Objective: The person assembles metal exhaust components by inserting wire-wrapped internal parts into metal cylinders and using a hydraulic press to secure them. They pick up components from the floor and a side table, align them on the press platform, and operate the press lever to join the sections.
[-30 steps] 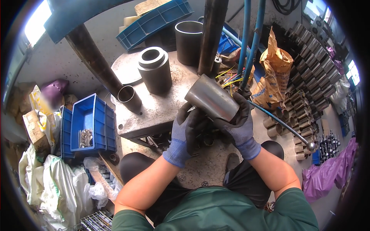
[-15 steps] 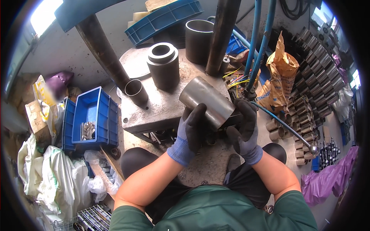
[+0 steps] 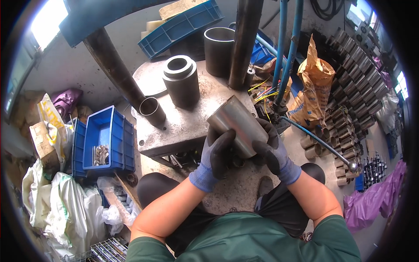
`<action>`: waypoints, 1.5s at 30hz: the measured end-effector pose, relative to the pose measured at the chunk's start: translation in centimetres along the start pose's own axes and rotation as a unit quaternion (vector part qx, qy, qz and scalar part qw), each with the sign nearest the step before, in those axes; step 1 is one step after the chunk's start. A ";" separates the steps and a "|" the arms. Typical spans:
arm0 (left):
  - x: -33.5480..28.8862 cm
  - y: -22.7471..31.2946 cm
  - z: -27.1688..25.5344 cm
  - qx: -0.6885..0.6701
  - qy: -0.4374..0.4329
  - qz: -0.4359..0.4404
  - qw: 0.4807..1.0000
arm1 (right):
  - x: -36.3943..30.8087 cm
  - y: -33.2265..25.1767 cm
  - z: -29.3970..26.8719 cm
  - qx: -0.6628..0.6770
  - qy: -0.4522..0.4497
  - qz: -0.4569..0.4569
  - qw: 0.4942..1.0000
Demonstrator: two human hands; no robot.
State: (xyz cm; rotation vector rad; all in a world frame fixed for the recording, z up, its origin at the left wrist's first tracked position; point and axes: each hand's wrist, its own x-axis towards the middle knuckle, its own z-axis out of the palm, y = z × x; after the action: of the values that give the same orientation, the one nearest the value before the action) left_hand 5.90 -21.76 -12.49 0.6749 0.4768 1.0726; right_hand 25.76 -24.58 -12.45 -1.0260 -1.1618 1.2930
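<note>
Both my gloved hands hold a shiny steel cylinder sleeve [image 3: 235, 122], tilted with its upper end toward the far left, just above the near edge of a metal press table [image 3: 183, 126]. My left hand [image 3: 216, 157] wraps its lower left side. My right hand [image 3: 273, 150] grips its lower right end. On the table stand a dark stepped steel die [image 3: 181, 81] and a small open metal tube [image 3: 152, 110]. A large dark pipe section [image 3: 219, 50] stands behind, next to a vertical press column [image 3: 244, 43].
A blue bin [image 3: 107, 139] with small metal parts sits at the left, beside bags and cartons. Several rows of steel sleeves [image 3: 349, 109] lie on the floor at the right, near a brown paper sack [image 3: 312, 83]. Blue hoses [image 3: 288, 48] rise behind the table.
The cylinder, held in both hands, has shifted slightly lower and closer to me; my grip on it stays the same.
</note>
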 end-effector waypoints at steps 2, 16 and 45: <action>0.2 0.1 -0.2 -0.019 0.030 -0.014 0.999 | -0.2 0.1 0.2 -0.062 -0.009 -0.027 0.998; -1.5 -1.7 -1.6 0.037 0.021 0.095 0.995 | -0.1 2.2 -1.6 -0.280 -0.046 -0.137 0.949; -13.1 24.8 -17.4 -0.013 0.384 0.358 0.851 | 3.1 3.4 -3.5 -0.109 -0.171 -0.058 0.978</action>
State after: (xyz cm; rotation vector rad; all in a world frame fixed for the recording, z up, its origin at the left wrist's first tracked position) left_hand -26.61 -21.29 -6.83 0.3633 0.9308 2.0792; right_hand 28.44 -21.10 -16.17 -0.8946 -1.6307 1.3009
